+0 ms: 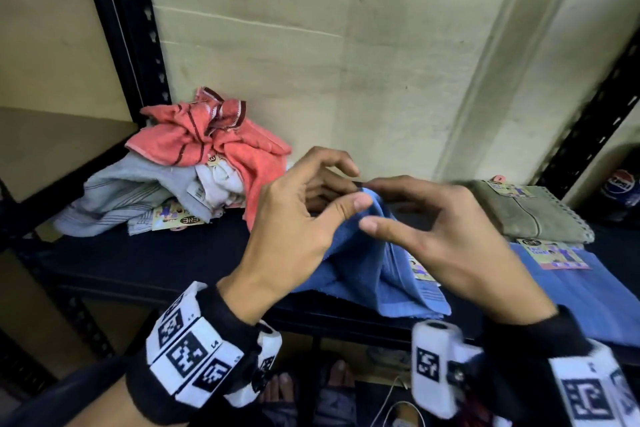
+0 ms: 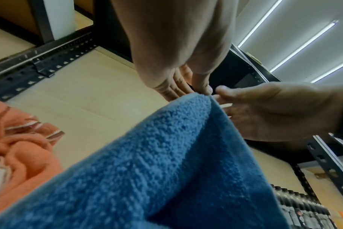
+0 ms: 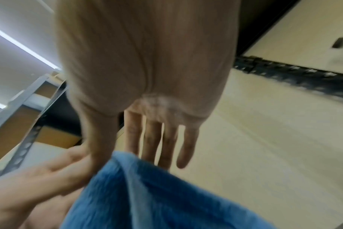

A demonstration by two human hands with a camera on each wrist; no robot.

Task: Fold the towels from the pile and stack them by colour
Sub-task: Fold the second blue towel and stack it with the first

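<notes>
Towel pile (image 1: 194,166) left, folded towels (image 1: 533,215) right.

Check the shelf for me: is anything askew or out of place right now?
Nothing damaged or spilled. The unfolded pile sits jumbled at the back left, as expected. The left hand pinches the blue towel at its raised corner. A Pepsi bottle stands beyond the shelf's right end, unrelated to the towels.

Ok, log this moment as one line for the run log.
step: folding blue towel | left hand: pinches its raised corner | right hand: fingers at same corner, grip unclear | unfolded pile: left on shelf | folded blue stack: right
</notes>
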